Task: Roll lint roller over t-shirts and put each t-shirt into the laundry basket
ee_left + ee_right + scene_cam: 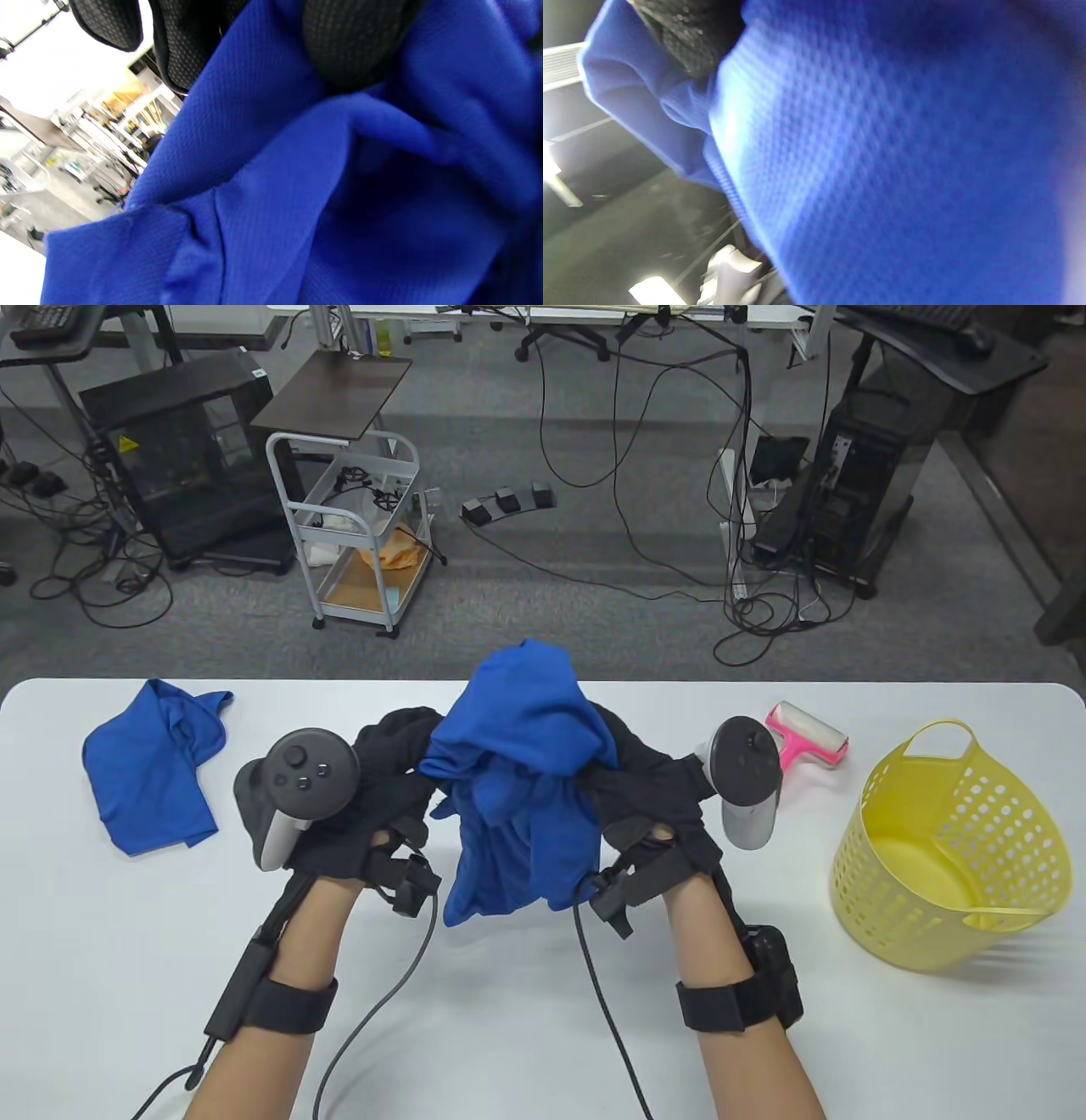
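Both hands have the blue t-shirt [517,780] bunched between them, lifted off the surface [509,1027]: the left hand [356,806] curls its grip into the cloth on one side, the right hand [649,806] into the other, and the rest droops below them. It looks light, limp and shapeless, so I judge it wants gathering by the handful; a loose pinch would let folds trail.

The laundry basket [950,848] stands out beyond the right hand, the lint roller [810,736] just past that hand's tracker, and a second blue t-shirt [153,768] lies beyond the left hand.

Only the table view shows those. The left wrist view instead shows the knit weave close up and gloved fingertips [352,38] sunk into it; the right wrist view is blurred.
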### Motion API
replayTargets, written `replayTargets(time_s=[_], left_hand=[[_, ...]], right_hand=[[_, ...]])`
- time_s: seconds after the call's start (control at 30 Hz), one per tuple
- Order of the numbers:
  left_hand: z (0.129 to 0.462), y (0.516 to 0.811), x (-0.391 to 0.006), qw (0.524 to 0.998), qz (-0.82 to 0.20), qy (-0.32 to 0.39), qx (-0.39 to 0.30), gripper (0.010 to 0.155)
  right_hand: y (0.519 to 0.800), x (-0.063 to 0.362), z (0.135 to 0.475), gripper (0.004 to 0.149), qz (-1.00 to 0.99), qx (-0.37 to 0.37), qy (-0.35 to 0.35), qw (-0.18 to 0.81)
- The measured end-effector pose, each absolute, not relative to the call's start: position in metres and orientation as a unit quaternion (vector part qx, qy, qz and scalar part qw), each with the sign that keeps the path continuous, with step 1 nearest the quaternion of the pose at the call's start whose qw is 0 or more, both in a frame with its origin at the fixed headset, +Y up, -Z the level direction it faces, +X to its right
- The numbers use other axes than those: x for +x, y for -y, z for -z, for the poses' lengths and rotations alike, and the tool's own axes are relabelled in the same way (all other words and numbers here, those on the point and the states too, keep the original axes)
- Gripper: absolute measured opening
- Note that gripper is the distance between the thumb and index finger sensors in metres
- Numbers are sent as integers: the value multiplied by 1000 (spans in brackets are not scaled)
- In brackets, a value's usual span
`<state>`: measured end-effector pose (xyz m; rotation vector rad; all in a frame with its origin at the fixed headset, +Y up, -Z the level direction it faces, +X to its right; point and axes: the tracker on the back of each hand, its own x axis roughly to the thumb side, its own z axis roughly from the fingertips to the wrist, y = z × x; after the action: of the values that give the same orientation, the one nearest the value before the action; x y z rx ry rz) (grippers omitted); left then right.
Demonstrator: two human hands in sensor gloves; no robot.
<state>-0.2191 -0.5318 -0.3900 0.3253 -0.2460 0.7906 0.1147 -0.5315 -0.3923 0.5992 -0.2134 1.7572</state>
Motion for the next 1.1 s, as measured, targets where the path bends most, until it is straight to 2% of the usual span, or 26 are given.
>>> replayTargets(time_s=[0.1, 0.23, 0.27, 0.33, 0.5, 0.67, 0.8, 0.87, 0.93, 1.0, 1.03, 1.1], left_hand=[[388, 508, -247, 902, -378, 96, 187, 41], [384, 481, -256, 906, -369, 114, 172, 39], [381, 474, -255, 907, -359, 119, 186, 38], [378, 465, -250, 910, -344, 131, 193, 38], [375, 460, -248, 912, -335, 141, 189, 43], [372, 453, -252, 935, -264, 132, 194, 44], [370, 451, -243, 928, -292, 145, 183, 44], [368, 448, -233, 924, -300, 156, 178, 43], [366, 443, -217, 927, -286, 170, 171, 43], [364, 438, -202, 930, -260, 190, 176, 43], [364, 435, -191, 930, -253, 205, 173, 43], [362, 434, -175, 921, -263, 244, 151, 43]], right_hand=[[531, 147, 394, 46, -807, 173, 157, 543], [532, 161, 395, 44, -881, 115, 161, 429], [531, 162, 394, 44, -900, 99, 169, 389], [528, 162, 394, 44, -910, 82, 172, 368], [522, 171, 395, 49, -906, 72, 158, 386], [510, 184, 391, 48, -886, 78, 162, 428], [507, 174, 391, 51, -926, 40, 162, 339], [507, 162, 390, 62, -936, 34, 162, 309], [504, 141, 383, 70, -933, 80, 168, 310], [497, 117, 374, 70, -918, 166, 173, 317], [493, 103, 368, 72, -904, 220, 167, 328], [490, 78, 363, 83, -883, 278, 132, 354]])
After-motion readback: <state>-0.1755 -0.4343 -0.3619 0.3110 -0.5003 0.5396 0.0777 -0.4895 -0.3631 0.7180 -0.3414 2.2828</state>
